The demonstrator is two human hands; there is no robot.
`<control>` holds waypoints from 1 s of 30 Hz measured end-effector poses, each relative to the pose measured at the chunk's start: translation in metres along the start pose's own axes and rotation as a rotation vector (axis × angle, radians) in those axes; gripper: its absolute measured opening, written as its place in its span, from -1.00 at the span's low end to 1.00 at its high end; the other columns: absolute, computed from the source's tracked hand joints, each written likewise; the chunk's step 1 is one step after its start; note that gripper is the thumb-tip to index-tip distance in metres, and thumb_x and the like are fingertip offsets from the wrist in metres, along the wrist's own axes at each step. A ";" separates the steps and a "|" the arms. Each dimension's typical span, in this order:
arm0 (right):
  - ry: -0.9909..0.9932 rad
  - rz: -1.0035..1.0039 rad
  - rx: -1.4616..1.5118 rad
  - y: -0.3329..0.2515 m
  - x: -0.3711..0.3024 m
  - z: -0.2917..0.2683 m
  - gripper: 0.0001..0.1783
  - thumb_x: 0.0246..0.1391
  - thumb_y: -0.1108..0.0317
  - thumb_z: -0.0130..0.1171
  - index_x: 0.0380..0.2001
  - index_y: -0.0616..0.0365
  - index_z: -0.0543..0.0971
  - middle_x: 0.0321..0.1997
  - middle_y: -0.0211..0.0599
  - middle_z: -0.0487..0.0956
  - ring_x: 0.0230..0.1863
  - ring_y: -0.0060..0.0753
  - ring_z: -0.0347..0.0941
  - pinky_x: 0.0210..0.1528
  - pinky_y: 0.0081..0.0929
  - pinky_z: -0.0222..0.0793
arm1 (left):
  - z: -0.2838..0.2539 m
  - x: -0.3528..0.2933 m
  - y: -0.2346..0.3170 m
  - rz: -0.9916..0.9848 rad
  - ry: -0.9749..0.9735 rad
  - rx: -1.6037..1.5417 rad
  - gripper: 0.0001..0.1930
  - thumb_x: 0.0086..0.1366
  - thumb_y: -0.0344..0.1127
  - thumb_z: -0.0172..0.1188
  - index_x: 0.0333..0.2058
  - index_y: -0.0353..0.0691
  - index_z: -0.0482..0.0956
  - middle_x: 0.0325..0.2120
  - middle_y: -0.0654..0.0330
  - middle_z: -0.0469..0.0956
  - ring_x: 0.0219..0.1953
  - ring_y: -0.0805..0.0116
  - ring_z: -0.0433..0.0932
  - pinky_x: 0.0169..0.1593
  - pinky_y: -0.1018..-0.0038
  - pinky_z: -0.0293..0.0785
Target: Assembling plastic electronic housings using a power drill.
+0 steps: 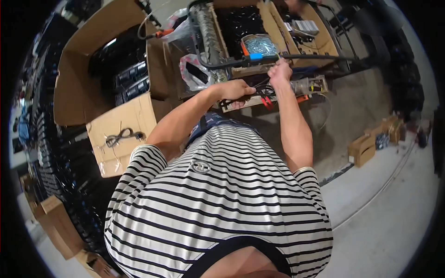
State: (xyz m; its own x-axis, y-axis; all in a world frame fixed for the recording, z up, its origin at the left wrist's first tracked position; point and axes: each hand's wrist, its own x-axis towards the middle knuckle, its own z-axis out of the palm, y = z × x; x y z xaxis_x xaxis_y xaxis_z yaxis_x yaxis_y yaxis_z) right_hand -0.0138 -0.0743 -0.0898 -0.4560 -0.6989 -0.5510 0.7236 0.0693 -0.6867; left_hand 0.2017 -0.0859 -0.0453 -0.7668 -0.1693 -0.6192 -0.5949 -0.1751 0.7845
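Observation:
My left hand (234,90) is closed around a black cable (263,88), above a narrow tray. My right hand (280,73) forms a fist just below a black metal bar (306,57). A thin yellowish strand (278,54) sticks up from its top; most of it is hidden in the fingers. Between the hands, the cable makes a loose coil. Under that coil lie the red handles (267,103) of a hand tool. Blue tape (255,56) wraps the bar left of my right hand.
Beyond the bar, an orange-edged box (260,45) holds small silvery pieces. A large cardboard box (74,83) with black parts stands at left. On its flap (104,155) rests a tied black power cord (124,136). Small cartons (361,150) sit on the floor at right.

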 end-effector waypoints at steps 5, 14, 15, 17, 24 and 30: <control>0.529 -0.097 0.250 -0.028 0.014 -0.113 -0.76 0.10 0.38 -0.06 -0.63 -0.05 0.23 -0.78 -0.53 0.07 -0.84 -0.56 -0.03 -0.82 -0.55 -0.16 | 0.059 -0.003 0.032 -0.010 -0.021 0.261 -0.50 0.45 -0.01 -0.13 -0.46 -0.35 0.51 -0.64 0.14 0.50 -0.55 0.34 0.52 -0.45 0.39 0.43; 0.143 -0.241 0.426 -0.036 -0.027 -0.166 -0.63 0.20 0.21 0.04 -0.67 -0.15 0.22 -0.79 -0.60 0.05 -0.84 -0.65 -0.05 -0.82 -0.59 -0.19 | 0.057 -0.005 0.024 0.169 0.126 0.740 -0.75 0.32 -0.26 0.07 -0.20 -0.35 0.53 -0.28 -0.18 0.53 -0.22 -0.12 0.51 -0.22 0.19 0.40; 0.060 -0.195 0.421 -0.048 -0.043 -0.155 -0.63 0.23 0.21 0.02 -0.67 -0.14 0.24 -0.77 -0.62 0.08 -0.83 -0.67 -0.05 -0.80 -0.60 -0.19 | 0.052 -0.006 0.021 0.372 0.191 0.840 -0.74 0.32 -0.28 0.08 -0.15 -0.36 0.52 -0.26 -0.13 0.55 -0.24 -0.05 0.54 -0.22 0.22 0.42; -0.123 -0.230 0.341 -0.063 -0.085 -0.127 -0.60 0.26 0.19 0.01 -0.68 -0.09 0.26 -0.75 -0.62 0.12 -0.81 -0.68 0.00 -0.78 -0.62 -0.17 | 0.056 0.004 0.030 0.593 0.219 0.937 -0.73 0.33 -0.29 0.10 -0.09 -0.36 0.50 -0.23 -0.08 0.58 -0.25 0.02 0.57 -0.21 0.24 0.44; -0.243 -0.704 -0.337 -0.020 -0.151 -0.100 -0.53 0.31 0.07 -0.05 -0.62 0.13 0.43 -0.69 -0.56 0.29 -0.65 -0.69 0.16 -0.60 -0.47 0.08 | 0.083 0.008 0.139 0.560 0.273 0.092 -0.71 0.39 -0.32 0.06 -0.01 -0.37 0.47 -0.31 0.22 0.50 -0.35 0.51 0.43 -0.28 0.59 0.35; -0.313 -0.844 -0.659 -0.045 -0.200 -0.099 -0.61 0.26 0.15 0.01 -0.49 0.26 0.49 -0.67 -0.20 0.45 -0.62 -0.33 0.40 -0.49 -0.30 0.28 | 0.091 0.012 0.139 0.578 0.051 -0.153 -0.68 0.33 -0.41 0.13 0.03 -0.37 0.42 -0.26 0.19 0.47 -0.31 0.47 0.41 -0.25 0.57 0.33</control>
State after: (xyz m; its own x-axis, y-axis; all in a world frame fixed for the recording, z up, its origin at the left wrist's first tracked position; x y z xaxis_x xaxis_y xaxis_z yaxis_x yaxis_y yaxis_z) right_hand -0.0062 0.1329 0.0042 -0.4535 -0.8424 0.2909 -0.2154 -0.2131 -0.9530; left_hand 0.0879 -0.0242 0.0599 -0.9409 -0.3242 -0.0977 -0.0406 -0.1782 0.9831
